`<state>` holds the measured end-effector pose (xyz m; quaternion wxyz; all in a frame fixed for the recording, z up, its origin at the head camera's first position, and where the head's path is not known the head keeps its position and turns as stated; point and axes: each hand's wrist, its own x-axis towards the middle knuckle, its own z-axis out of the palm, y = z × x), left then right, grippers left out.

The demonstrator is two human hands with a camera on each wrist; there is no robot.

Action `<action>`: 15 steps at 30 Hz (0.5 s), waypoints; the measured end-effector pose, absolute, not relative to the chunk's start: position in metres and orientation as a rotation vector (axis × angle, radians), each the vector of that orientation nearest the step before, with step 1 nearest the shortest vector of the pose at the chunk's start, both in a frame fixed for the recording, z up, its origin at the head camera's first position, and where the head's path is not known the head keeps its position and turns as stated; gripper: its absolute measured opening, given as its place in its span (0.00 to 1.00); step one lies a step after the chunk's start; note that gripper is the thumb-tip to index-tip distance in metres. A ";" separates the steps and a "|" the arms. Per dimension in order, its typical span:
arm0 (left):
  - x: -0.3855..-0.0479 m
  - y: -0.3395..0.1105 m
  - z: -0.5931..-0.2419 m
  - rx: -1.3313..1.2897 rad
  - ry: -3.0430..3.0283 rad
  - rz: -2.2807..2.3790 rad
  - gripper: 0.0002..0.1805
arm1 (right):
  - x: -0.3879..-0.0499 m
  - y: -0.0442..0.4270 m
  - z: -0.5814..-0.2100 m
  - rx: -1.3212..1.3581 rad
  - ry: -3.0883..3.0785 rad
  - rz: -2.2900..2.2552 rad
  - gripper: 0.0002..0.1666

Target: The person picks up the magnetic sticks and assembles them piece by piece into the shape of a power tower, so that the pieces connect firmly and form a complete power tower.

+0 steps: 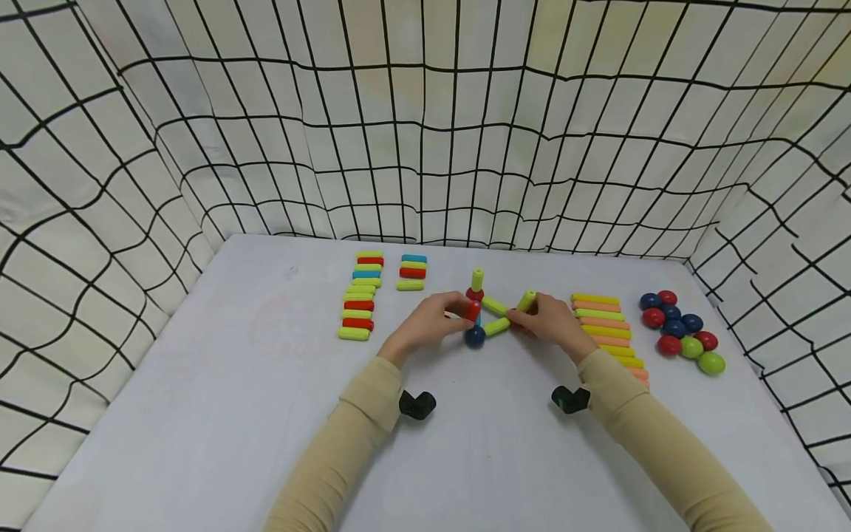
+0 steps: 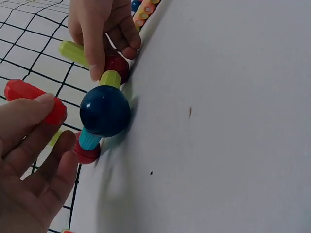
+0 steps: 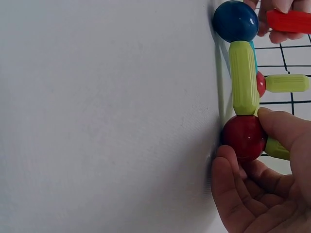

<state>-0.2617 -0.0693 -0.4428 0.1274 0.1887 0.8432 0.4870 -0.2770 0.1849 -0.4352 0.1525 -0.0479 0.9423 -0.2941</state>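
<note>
Magnetic-looking rods and balls form a triangle on the table. Its corners are a dark blue ball in front, a red ball at the right and another red ball behind. Lime rods and a light blue rod join them. A lime rod stands up from the rear ball, and a second lime rod rises from the right one. My left hand pinches a red rod above the blue ball, apart from it. My right hand grips the right red ball between thumb and fingers.
Short rods in lime, red and blue lie in a column at left, with a smaller group beside it. Longer yellow and orange rods lie right of my right hand. Loose balls cluster farther right. Black netting surrounds the table.
</note>
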 end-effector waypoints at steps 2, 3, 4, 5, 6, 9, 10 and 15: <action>-0.260 -0.065 -0.443 0.609 2.451 1.423 0.14 | -0.277 0.185 -0.434 -0.136 2.698 -0.853 0.28; -0.260 -0.064 -0.444 0.619 2.452 1.423 0.13 | -0.276 0.184 -0.434 -0.135 2.699 -0.855 0.27; -0.259 -0.063 -0.444 0.614 2.456 1.421 0.13 | -0.276 0.184 -0.434 -0.135 2.698 -0.860 0.27; -0.259 -0.062 -0.445 0.607 2.461 1.419 0.13 | -0.276 0.184 -0.433 -0.137 2.696 -0.867 0.27; -0.258 -0.061 -0.445 0.603 2.468 1.416 0.13 | -0.275 0.184 -0.433 -0.140 2.696 -0.872 0.27; -0.258 -0.060 -0.446 0.614 2.489 1.399 0.12 | -0.275 0.184 -0.433 -0.138 2.697 -0.872 0.26; -0.258 -0.060 -0.447 0.625 2.494 1.392 0.12 | -0.275 0.184 -0.433 -0.136 2.697 -0.870 0.27; -0.259 -0.059 -0.446 0.694 2.488 1.341 0.13 | -0.276 0.184 -0.433 -0.128 2.702 -0.855 0.27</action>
